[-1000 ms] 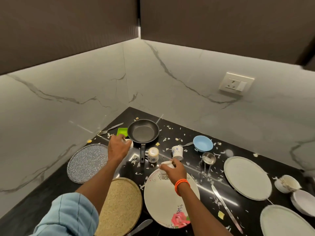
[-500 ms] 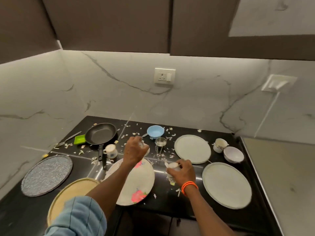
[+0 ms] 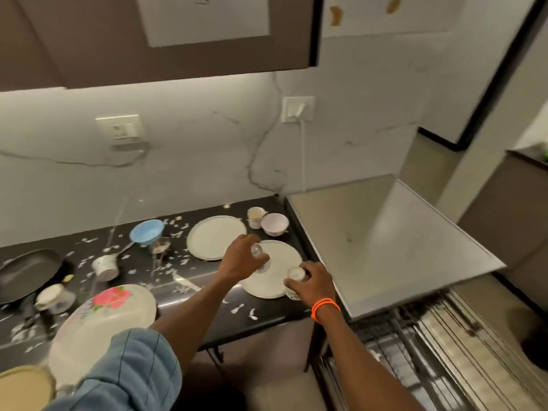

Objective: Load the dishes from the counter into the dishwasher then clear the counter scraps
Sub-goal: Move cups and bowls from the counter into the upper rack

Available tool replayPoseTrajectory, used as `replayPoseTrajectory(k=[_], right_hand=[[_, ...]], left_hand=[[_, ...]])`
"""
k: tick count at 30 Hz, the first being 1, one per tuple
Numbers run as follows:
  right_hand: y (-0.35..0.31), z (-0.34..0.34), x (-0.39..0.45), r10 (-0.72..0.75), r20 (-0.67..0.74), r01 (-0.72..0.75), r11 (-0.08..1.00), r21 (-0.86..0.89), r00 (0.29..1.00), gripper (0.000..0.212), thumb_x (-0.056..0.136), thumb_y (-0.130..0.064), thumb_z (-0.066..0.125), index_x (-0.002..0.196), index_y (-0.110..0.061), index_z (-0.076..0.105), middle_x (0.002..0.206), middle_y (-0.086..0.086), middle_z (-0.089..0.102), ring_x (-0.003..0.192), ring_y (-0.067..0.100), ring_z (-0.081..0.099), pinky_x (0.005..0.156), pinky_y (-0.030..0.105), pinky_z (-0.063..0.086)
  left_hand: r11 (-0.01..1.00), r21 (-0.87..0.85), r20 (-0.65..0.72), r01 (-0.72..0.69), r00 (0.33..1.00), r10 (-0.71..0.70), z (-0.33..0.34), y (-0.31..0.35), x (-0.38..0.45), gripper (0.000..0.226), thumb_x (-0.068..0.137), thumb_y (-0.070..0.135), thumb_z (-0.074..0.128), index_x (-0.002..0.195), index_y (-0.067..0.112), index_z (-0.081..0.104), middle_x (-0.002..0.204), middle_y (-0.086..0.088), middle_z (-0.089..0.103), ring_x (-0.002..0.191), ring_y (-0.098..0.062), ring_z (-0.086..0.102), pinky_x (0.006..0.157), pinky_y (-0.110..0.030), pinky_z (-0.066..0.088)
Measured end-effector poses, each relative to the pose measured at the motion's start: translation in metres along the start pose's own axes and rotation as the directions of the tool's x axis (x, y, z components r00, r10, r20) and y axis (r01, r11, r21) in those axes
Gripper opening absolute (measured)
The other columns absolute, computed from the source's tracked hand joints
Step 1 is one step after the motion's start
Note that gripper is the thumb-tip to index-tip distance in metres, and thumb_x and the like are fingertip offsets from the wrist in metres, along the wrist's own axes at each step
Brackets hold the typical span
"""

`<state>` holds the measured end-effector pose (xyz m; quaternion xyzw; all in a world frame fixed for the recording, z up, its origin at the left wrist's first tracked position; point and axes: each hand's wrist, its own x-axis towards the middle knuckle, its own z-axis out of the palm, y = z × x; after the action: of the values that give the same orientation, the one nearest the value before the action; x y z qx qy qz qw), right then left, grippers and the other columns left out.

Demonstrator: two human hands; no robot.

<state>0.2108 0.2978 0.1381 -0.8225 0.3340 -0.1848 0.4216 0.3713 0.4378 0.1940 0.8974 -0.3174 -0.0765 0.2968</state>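
worktop (image 3: 184, 295): black, lower left of frame, littered with white scraps
dishwasher rack (image 3: 430, 351): pulled out, lower right
left hand (image 3: 241, 259): fingers curled round a small cup (image 3: 260, 260), centre frame
right hand (image 3: 311, 281): gripping a second cup (image 3: 294, 275), mouth tipped toward upper left; long axis unclear
step: carrying both cups to rack
next: swing right and down, likely set cups mouth-down

To your right, the steel top (image 3: 382, 241) lies bare, and below it the dishwasher rack (image 3: 421, 360) stands pulled out. On the bench (image 3: 267, 317), two pale plates (image 3: 215, 241), a cup (image 3: 255, 216) and a white bowl (image 3: 275, 223) crowd the right end. Paper scraps (image 3: 178, 232) litter the middle; the frying pan (image 3: 26, 272) blocks the far left.
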Motion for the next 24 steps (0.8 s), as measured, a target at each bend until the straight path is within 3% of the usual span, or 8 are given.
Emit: replayPoseTrajectory(k=[3, 7, 13, 21, 24], right_hand=[[0.037, -0.045, -0.010, 0.081, -0.106, -0.083, 0.997, -0.007, 0.991, 0.045, 0.055, -0.044, 0.085, 0.092, -0.025, 0.069, 0.090, -0.004, 0.058, 0.082, 0.016, 0.060, 0.077, 0.027, 0.051], [0.085, -0.091, -0.024, 0.190, -0.192, -0.196, 0.980, -0.017, 0.963, 0.043, 0.057, -0.043, 0.086, 0.091, -0.024, 0.067, 0.089, -0.004, 0.055, 0.081, 0.017, 0.058, 0.073, 0.026, 0.047], [0.150, -0.145, -0.052, 0.350, -0.314, -0.364, 0.931, 0.015, 0.883, 0.044, 0.057, -0.043, 0.087, 0.092, -0.025, 0.069, 0.096, -0.003, 0.061, 0.086, 0.017, 0.061, 0.079, 0.032, 0.053], [0.224, -0.183, -0.092, 0.572, -0.469, -0.618, 0.783, 0.067, 0.673, 0.049, 0.058, -0.044, 0.089, 0.098, -0.023, 0.070, 0.094, -0.003, 0.061, 0.089, 0.019, 0.058, 0.075, 0.030, 0.046], [0.249, -0.183, -0.113, 0.640, -0.508, -0.680, 0.720, 0.136, 0.576, 0.050, 0.056, -0.043, 0.090, 0.098, -0.021, 0.071, 0.098, -0.001, 0.063, 0.091, 0.019, 0.059, 0.079, 0.030, 0.048]], left_hand=[[0.993, -0.004, 0.101, -0.118, 0.988, 0.118, 0.039, 0.051, 0.004, 0.047, 0.077, 0.039, 0.078, 0.120, 0.022, 0.067, 0.120, 0.001, 0.063, 0.108, -0.020, 0.060, 0.091, -0.031, 0.048], [0.969, -0.041, 0.223, -0.243, 0.943, 0.246, 0.092, 0.109, 0.009, 0.040, 0.073, 0.035, 0.079, 0.110, 0.021, 0.071, 0.109, -0.002, 0.066, 0.100, -0.021, 0.064, 0.084, -0.028, 0.046], [0.914, -0.141, 0.393, -0.380, 0.826, 0.404, 0.174, 0.175, 0.009, 0.041, 0.073, 0.036, 0.077, 0.111, 0.023, 0.068, 0.103, 0.001, 0.062, 0.094, -0.019, 0.060, 0.085, -0.032, 0.050], [0.819, -0.310, 0.560, -0.483, 0.604, 0.568, 0.278, 0.235, 0.008, 0.043, 0.079, 0.035, 0.078, 0.117, 0.020, 0.067, 0.107, 0.000, 0.060, 0.098, -0.015, 0.056, 0.083, -0.025, 0.040], [0.798, -0.351, 0.616, -0.489, 0.522, 0.590, 0.309, 0.246, -0.004, 0.045, 0.078, 0.037, 0.077, 0.118, 0.019, 0.067, 0.113, 0.001, 0.060, 0.103, -0.014, 0.057, 0.087, -0.027, 0.044]])
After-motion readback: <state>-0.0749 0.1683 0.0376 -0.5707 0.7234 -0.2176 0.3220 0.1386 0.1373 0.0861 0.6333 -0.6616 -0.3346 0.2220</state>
